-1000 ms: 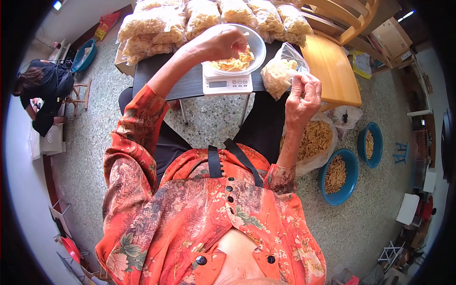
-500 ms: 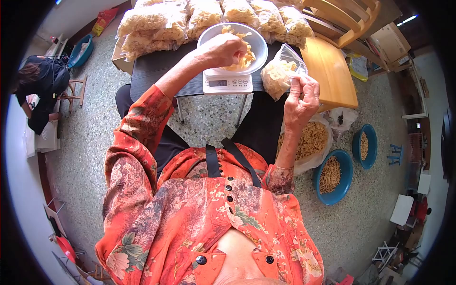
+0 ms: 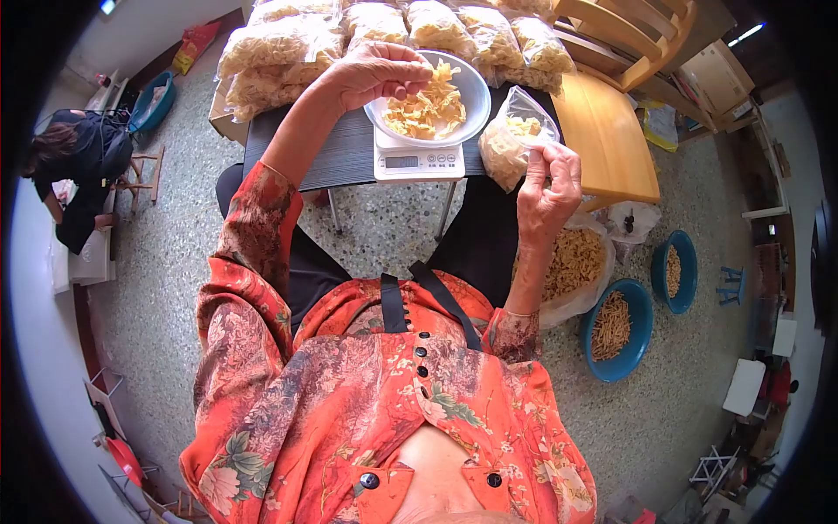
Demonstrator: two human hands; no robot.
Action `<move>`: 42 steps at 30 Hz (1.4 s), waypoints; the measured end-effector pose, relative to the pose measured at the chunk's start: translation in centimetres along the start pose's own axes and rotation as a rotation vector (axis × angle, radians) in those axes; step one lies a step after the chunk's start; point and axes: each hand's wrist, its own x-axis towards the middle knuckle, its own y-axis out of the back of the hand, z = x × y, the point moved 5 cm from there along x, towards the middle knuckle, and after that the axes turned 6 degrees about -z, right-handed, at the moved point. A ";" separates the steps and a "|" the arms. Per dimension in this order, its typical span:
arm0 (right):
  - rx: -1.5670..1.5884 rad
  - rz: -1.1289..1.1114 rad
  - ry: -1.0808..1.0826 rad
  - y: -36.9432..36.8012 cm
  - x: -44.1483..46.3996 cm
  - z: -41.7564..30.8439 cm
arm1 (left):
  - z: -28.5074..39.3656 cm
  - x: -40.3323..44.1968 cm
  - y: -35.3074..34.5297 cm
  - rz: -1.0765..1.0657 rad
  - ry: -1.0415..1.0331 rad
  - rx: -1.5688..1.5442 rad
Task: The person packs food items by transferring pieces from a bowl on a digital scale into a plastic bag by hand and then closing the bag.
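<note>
At upper centre of the frame, a left hand (image 3: 382, 77) over the left rim of a white bowl (image 3: 475, 100), with fingers loosely curled and tips close together; impossible to tell whether closed on any strip; pale dried strips (image 3: 423, 115) in the bowl, just right of and below those fingertips, nearer to the left hand than to the right; under the bowl, a white scale (image 3: 417, 162); right of it, a clear bag (image 3: 504, 150), part-filled, with long axis roughly from lower left to open top at upper right; at its right edge, a right hand (image 3: 548, 188), with thumb and fingers pinched together on the plastic; along the top, filled bags (image 3: 375, 24).
</note>
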 end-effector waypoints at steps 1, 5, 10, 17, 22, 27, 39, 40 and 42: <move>-0.005 -0.004 0.004 0.0 0.0 -0.1 | 0.0 0.2 0.1 -0.023 -0.007 -0.080; -0.008 -0.008 0.023 0.0 0.1 -0.3 | 1.2 0.4 -1.3 -0.019 -0.040 -0.177; -0.024 -0.016 0.064 -0.3 0.2 -1.1 | 4.1 1.6 -6.6 -0.191 -0.140 0.099; 0.021 -0.027 0.034 0.0 0.1 -1.0 | 4.8 3.3 -12.4 0.039 -0.461 1.006; 0.014 0.006 0.015 0.7 0.1 -0.2 | 5.1 2.8 -12.5 0.065 -0.523 0.978; 0.065 0.023 -0.028 0.8 -0.1 0.2 | 4.0 1.3 -14.3 -0.160 -0.482 1.017; -0.004 0.028 -0.001 1.4 -0.1 0.5 | 7.0 0.1 -16.1 -0.204 -0.595 0.962; -0.021 0.030 -0.013 1.5 0.0 0.3 | 9.2 -1.5 -17.0 -0.308 -0.485 0.718; -0.103 0.044 0.040 1.7 -0.1 -0.2 | 11.9 -5.7 -19.7 -0.452 -0.502 0.182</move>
